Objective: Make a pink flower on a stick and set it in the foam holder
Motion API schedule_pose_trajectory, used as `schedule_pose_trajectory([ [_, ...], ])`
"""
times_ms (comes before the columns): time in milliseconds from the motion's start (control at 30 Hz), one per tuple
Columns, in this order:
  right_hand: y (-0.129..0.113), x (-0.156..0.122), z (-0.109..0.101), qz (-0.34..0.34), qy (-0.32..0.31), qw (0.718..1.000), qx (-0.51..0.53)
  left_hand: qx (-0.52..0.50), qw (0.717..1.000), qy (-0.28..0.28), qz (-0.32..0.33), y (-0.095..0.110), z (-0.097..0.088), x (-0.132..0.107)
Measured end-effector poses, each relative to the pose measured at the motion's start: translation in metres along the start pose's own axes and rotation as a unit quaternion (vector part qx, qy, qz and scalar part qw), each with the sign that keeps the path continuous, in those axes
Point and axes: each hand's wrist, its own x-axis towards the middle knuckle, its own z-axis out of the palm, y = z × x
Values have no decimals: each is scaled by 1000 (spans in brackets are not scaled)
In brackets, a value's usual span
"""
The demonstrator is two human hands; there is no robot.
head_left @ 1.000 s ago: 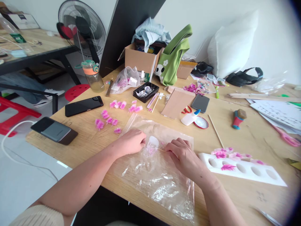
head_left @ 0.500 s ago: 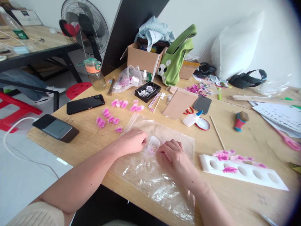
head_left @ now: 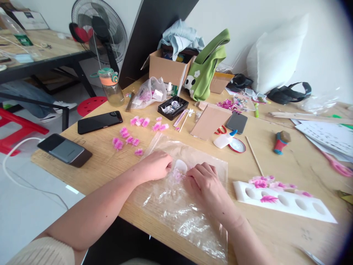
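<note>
A clear plastic bag lies flat on the wooden table under both hands. My left hand rests on its left part, fingers curled closed, and what they hold, if anything, is hidden. On the right, my right hand has its fingers bent and pressed together; I cannot make out anything between them. In the gap between the hands lie a small white rounded piece and pale pink wispy bits. Fluffy pink pieces are scattered beyond my left hand.
A white foam holder with round hollows and pink pieces sits at right. Behind the bag are a glue bottle, a cardboard sheet and a black tray. A phone and a power bank lie at left.
My right fingertips have drawn very slightly to the right, away from the pale pink bits. My left hand stays in the same place.
</note>
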Motion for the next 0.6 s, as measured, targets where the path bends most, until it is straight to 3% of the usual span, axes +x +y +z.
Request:
schedule_pose_trajectory([
  [400, -4, 0, -2, -34, -43, 998, 13, -2, 1000, -2, 0, -1, 1, 0],
  [600, 1, -2, -5, -16, -40, 999, 24, -4, 1000, 4, 7, -2, 3, 1],
])
